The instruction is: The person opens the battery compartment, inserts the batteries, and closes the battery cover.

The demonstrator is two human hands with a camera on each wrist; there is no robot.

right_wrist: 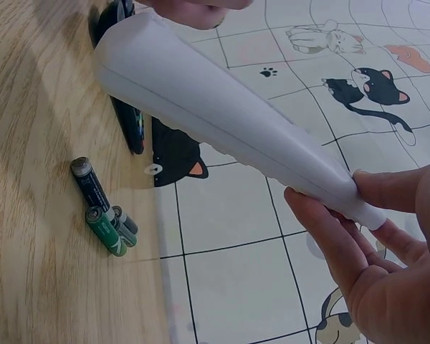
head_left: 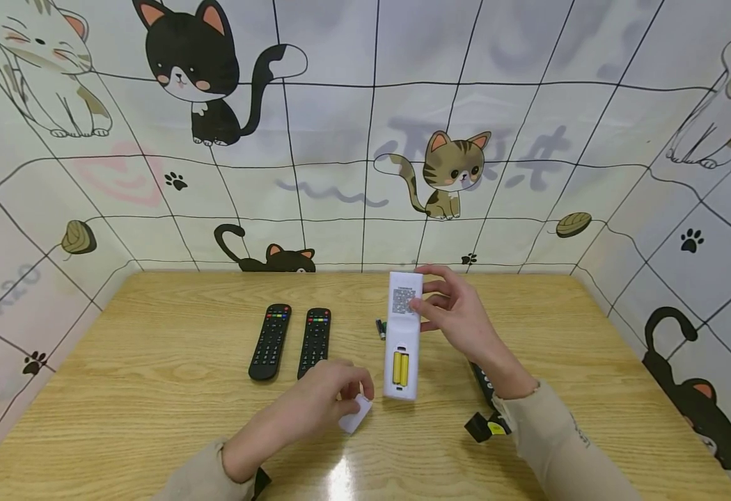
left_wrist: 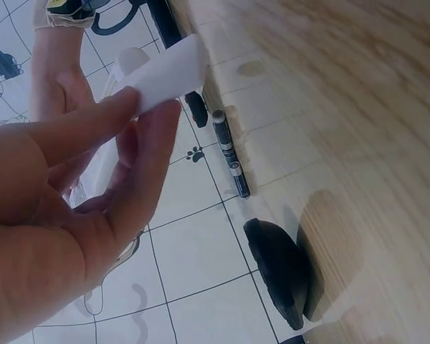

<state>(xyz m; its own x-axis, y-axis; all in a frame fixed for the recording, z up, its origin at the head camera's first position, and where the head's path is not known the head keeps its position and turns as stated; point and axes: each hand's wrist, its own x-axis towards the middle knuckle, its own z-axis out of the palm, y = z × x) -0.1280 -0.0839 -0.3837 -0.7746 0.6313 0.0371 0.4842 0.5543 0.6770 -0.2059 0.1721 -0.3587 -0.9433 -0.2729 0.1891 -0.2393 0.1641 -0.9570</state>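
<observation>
In the head view my right hand (head_left: 459, 316) holds a white remote control (head_left: 402, 330) near its top end, thumb on the back and fingers along the side. Its back faces me, and two yellow batteries (head_left: 400, 369) sit in the uncovered compartment. My left hand (head_left: 331, 390) pinches a small white battery cover (head_left: 356, 416) between thumb and fingers, just left of the remote's lower end. The left wrist view shows this cover (left_wrist: 168, 75) at the fingertips. In the right wrist view the remote (right_wrist: 222, 100) slants above the tabletop, its compartment hidden.
Two black remotes (head_left: 269, 342) lie left on the wooden table (head_left: 171, 348). Another black remote (head_left: 483, 381) is partly covered by my right forearm. Several loose batteries (right_wrist: 106, 231) lie behind the white remote. A cat-print cloth (head_left: 340, 139) stands round the table's back and sides.
</observation>
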